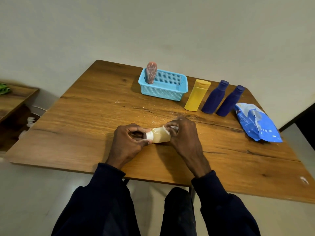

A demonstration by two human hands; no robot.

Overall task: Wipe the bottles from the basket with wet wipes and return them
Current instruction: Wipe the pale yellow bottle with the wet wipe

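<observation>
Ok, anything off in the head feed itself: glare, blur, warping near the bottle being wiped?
Head view: wide-angle warp splays the table edges and tilts the yellow bottle and blue bottles; the small bottle between left hand and right hand looks slightly soft; speckled glare on the wood just beyond them; shadows are soft.

I see a wooden table (81, 120) with dark grain streaks, its far edge near a plain pale wall (153, 28). At the left stands a lower wooden shelf (15, 101) bearing something green (4, 89). White crumpled scraps (30, 120) lie beneath it.
</observation>
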